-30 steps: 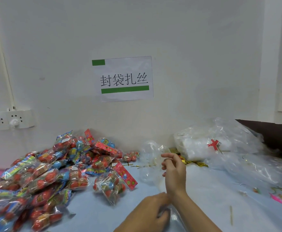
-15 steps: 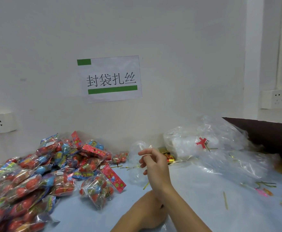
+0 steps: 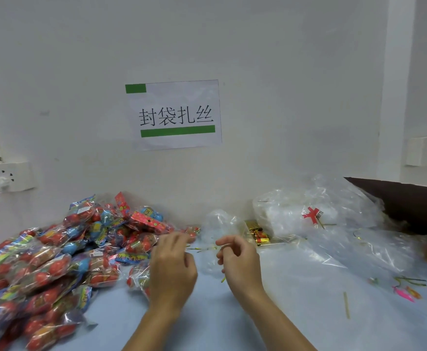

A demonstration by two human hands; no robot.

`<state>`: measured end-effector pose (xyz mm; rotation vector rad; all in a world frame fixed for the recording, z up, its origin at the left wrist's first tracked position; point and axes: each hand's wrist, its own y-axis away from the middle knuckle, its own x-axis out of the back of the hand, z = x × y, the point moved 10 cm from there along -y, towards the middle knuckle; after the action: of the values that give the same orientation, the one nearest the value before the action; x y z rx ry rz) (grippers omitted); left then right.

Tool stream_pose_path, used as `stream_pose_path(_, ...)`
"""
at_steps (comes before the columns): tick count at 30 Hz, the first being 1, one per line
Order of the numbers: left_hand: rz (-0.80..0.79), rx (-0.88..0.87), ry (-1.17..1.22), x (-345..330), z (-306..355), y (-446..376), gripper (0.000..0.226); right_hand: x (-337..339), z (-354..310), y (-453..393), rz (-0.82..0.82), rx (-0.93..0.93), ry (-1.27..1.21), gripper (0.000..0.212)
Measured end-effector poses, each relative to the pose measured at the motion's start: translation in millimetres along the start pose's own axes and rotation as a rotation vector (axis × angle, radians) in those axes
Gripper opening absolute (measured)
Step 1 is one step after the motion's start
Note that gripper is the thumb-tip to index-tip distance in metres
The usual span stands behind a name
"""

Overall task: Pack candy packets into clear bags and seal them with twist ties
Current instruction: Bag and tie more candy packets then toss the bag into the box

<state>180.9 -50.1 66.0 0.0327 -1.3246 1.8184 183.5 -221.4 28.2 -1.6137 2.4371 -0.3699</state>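
My right hand (image 3: 237, 262) is raised over the light blue table (image 3: 296, 320), its fingers curled round a thin gold-green twist tie (image 3: 223, 279) whose end sticks out below the palm. My left hand (image 3: 173, 269) hovers just to its left with loosely bent fingers and nothing seen in it; its fingertips are blurred. An empty clear bag (image 3: 220, 224) lies behind both hands near the wall. A large pile of red and blue candy packets (image 3: 55, 262) covers the left of the table, and one packet (image 3: 137, 274) lies partly under my left hand.
A heap of clear bags (image 3: 308, 219) sits at the back right, with a gold bundle of twist ties (image 3: 258, 235) beside it. Loose ties (image 3: 346, 305) lie scattered at the right. A dark brown box (image 3: 410, 203) stands at the far right edge.
My left hand has risen from the table's near edge to beside my right hand. My right hand stays raised with the tie. The camera view shifted back to the left.
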Motion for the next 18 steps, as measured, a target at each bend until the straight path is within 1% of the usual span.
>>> stream_pose_path(1,0.052,0.024,-0.085,6,-17,-5,0.032,-4,3,2,-0.022,-0.006,0.032,0.034)
stream_pose_path(2,0.062,0.109,-0.163,11,-38,-6,0.037,-8,5,4,-0.042,-0.009,0.061,0.034)
stream_pose_path(3,0.013,0.229,-0.189,8,-63,-6,0.048,-11,7,6,-0.062,-0.010,0.085,0.034)
stream_pose_path(4,-0.087,0.354,-0.208,0,-86,-1,0.062,-14,9,8,-0.084,-0.012,0.103,0.034)
stream_pose_path(5,-0.197,0.435,-0.195,-13,-107,5,0.075,-18,10,9,-0.110,-0.016,0.118,0.034)
stream_pose_path(6,-0.289,0.474,-0.164,-22,-120,11,0.084,-21,12,10,-0.136,-0.020,0.134,0.034)
stream_pose_path(7,-0.350,0.476,-0.141,-29,-126,15,0.086,-25,12,11,-0.160,-0.021,0.150,0.034)
stream_pose_path(8,-0.386,0.471,-0.139,-32,-129,18,0.084,-29,13,12,-0.181,-0.023,0.164,0.034)
stream_pose_path(11,-0.364,0.443,-0.189,-28,-127,17,0.075,-41,17,16,-0.240,-0.036,0.215,0.033)
stream_pose_path(13,-0.377,0.451,-0.188,-26,-125,19,0.061,-50,20,18,-0.278,-0.027,0.270,0.031)
stream_pose_path(15,-0.375,0.433,-0.084,-27,-120,21,0.048,-55,20,19,-0.282,0.026,0.351,0.027)
stream_pose_path(16,-0.368,0.412,-0.003,-28,-118,23,0.046,-56,20,19,-0.271,0.065,0.404,0.029)
stream_pose_path(18,-0.347,0.366,0.124,-29,-112,25,0.046,-58,22,20,-0.267,0.098,0.469,0.040)
